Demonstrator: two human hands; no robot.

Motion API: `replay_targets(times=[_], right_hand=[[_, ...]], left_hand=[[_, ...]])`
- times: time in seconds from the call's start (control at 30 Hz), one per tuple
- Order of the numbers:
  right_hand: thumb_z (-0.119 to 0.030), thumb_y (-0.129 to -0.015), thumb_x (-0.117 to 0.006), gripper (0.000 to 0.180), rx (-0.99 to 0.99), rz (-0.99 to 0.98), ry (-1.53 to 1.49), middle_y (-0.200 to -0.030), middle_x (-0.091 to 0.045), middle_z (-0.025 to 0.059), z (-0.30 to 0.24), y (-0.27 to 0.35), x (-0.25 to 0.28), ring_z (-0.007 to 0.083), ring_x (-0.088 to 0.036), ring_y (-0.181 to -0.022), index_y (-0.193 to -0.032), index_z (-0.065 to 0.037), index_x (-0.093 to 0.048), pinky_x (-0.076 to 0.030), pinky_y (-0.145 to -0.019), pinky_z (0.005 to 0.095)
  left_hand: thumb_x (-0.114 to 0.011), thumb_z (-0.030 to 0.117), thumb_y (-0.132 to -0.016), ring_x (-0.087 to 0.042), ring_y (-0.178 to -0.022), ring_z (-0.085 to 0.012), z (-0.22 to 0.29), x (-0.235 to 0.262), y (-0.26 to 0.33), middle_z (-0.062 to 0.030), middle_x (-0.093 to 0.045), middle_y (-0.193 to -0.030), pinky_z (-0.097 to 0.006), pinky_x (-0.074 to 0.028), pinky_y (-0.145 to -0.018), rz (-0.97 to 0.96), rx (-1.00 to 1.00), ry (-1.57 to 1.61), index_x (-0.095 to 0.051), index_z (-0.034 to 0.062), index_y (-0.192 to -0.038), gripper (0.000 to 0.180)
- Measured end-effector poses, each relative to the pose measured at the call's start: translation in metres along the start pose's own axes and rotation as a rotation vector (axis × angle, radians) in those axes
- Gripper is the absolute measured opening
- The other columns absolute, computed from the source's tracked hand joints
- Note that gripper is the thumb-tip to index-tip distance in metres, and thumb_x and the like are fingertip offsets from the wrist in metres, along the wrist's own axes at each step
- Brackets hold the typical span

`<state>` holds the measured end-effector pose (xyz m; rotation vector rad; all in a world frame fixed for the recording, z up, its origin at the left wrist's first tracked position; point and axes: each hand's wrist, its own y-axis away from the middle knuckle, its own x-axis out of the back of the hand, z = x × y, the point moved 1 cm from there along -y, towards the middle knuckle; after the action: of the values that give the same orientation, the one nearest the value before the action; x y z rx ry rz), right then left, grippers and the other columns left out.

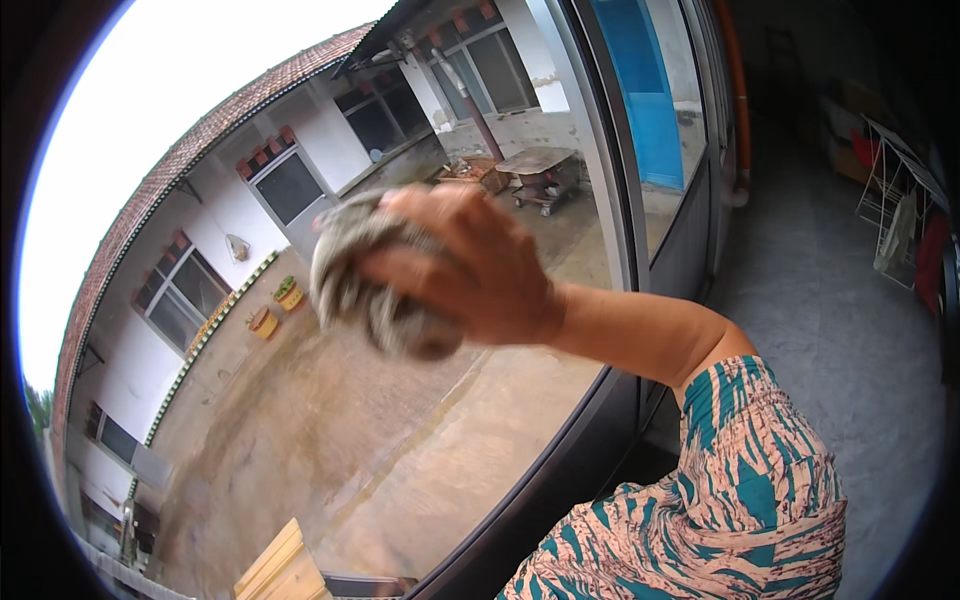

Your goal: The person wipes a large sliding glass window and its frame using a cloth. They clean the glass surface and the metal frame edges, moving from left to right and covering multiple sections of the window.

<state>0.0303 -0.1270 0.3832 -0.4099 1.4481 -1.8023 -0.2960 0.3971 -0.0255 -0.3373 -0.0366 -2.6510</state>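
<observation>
My right hand (480, 265) is raised near the middle of the view, its fingers closed round a bunched grey rag (385, 285). Both are slightly smeared by motion. The rag is up in front of a large window pane (500, 400), through which a courtyard shows; whether it presses on the glass I cannot tell. My bare right forearm comes in from the right, below a teal and peach patterned sleeve (740, 480). My left hand is not in view.
A dark window frame (530, 500) curves below and right of the pane. At the bottom is a pale wooden piece (282, 562). On the right, a white folding rack (890, 195) with cloths stands on grey floor. Beyond the glass are potted plants (288, 293) and a wheeled cart (540, 175).
</observation>
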Motion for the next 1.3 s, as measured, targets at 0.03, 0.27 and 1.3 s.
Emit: replay_targets(times=[0.03, 0.27, 1.3], right_hand=[[-0.035, -0.080, -0.076, 0.057, -0.034, -0.004, 0.003, -0.120, -0.054, 0.0124, 0.013, -0.001, 0.006, 0.0259, -0.055, -0.106, -0.129, -0.024, -0.050, -0.055, -0.073, 0.0348], [-0.010, -0.076, -0.075, 0.057, -0.183, 0.083, 0.214, -0.116, -0.056, 0.0165, 0.120, 0.036, 0.052, 0.0356, -0.056, -0.111, -0.128, -0.011, -0.053, -0.050, -0.090, 0.0399], [-0.028, -0.083, -0.064, 0.035, -0.092, -0.091, -0.520, -0.121, -0.054, 0.0082, -0.176, -0.005, -0.031, 0.0241, -0.051, -0.103, -0.117, -0.027, -0.059, -0.040, -0.081, 0.0344]], left_hand=[[-0.059, 0.046, -0.095, -0.065, -0.096, -0.0353, -0.003, 0.000, 0.002, -0.0238, -0.065, -0.112, -0.044, -0.055, -0.085, 0.001, 0.001, -0.005, -0.055, -0.0042, -0.126, 0.059], [-0.054, 0.046, -0.098, -0.067, -0.094, -0.0346, -0.017, -0.002, 0.023, -0.0226, -0.067, -0.108, -0.043, -0.056, -0.084, -0.010, -0.007, -0.007, -0.059, -0.0051, -0.123, 0.057], [-0.049, 0.050, -0.100, -0.058, -0.111, -0.0293, 0.076, 0.045, 0.134, -0.0204, -0.052, -0.133, -0.038, -0.050, -0.095, -0.312, 0.073, 0.366, -0.045, -0.0045, -0.135, 0.065]])
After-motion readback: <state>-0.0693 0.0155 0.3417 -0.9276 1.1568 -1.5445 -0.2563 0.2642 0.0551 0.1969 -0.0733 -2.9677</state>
